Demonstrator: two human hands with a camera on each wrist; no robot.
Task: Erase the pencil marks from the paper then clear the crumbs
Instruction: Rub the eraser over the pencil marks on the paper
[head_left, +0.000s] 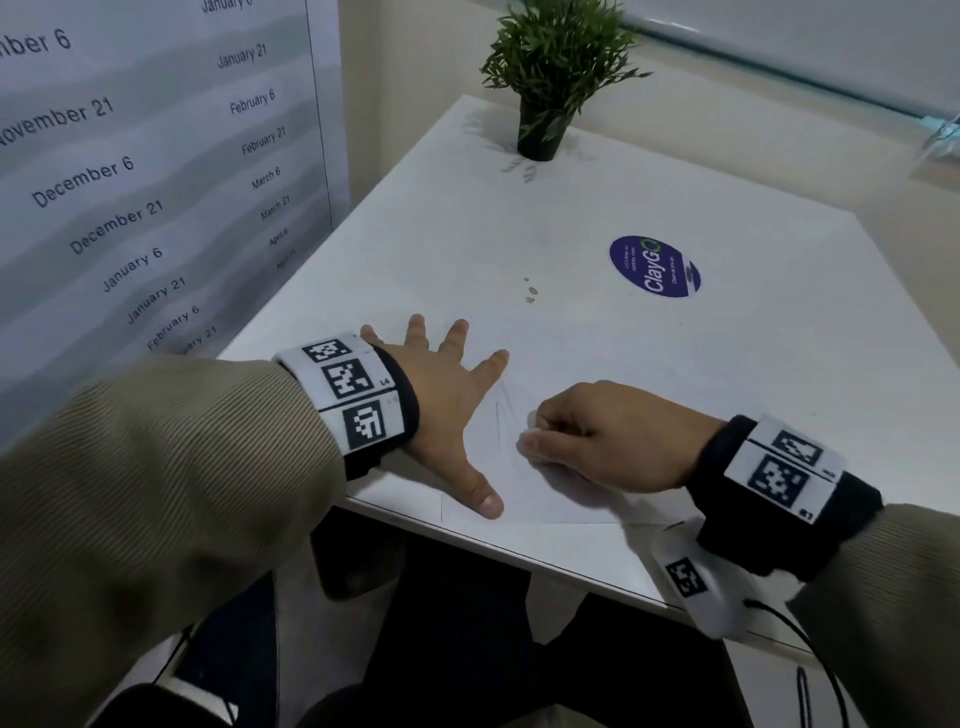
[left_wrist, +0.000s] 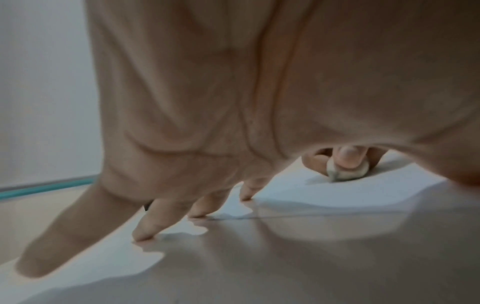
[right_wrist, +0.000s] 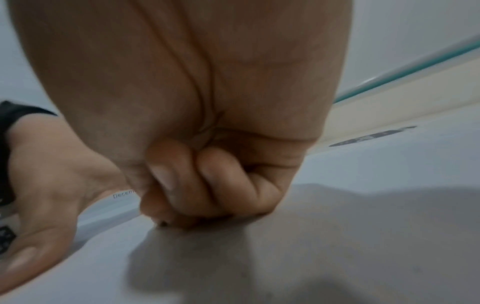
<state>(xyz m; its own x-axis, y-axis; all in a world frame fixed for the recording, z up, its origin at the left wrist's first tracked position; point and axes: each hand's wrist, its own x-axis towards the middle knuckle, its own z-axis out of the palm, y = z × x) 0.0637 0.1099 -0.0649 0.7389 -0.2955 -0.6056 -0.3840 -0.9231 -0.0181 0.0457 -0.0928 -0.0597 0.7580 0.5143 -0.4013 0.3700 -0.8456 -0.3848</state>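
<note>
Head view | paper (head_left: 582, 364): white sheet flat at the table (head_left: 779, 364) near edge, faint pencil marks (head_left: 500, 423) | left hand (head_left: 447, 415): fingers spread, pressing the sheet | right hand (head_left: 608, 441): curled, pinching a small pale eraser (left_wrist: 346, 172) on the paper | crumbs (head_left: 530, 291) beyond the sheet

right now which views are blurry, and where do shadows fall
Head view: mostly sharp, the right hand slightly smeared. Left wrist view: soft, the left hand shadowing the white sheet of paper. Right wrist view: blurred, shadow beneath the fist.
</note>
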